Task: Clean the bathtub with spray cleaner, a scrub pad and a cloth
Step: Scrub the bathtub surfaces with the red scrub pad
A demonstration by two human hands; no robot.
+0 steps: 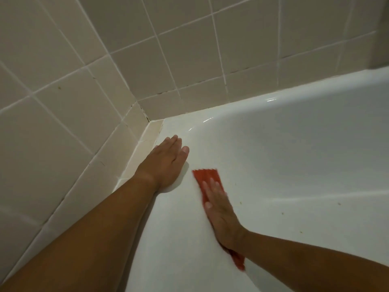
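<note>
Pressing my right hand (221,209) flat, fingers straight, on the red cloth (207,180) against the bathtub (294,154) inner wall near the corner. Left hand (166,159) open, palm down on the rim beside the tiled wall (84,81).

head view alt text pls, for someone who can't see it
A person's right hand presses a red ribbed cloth flat against the inner slope of a glossy white bathtub. Their left hand rests flat on the tub's rim near the corner of a beige tiled wall.
</note>
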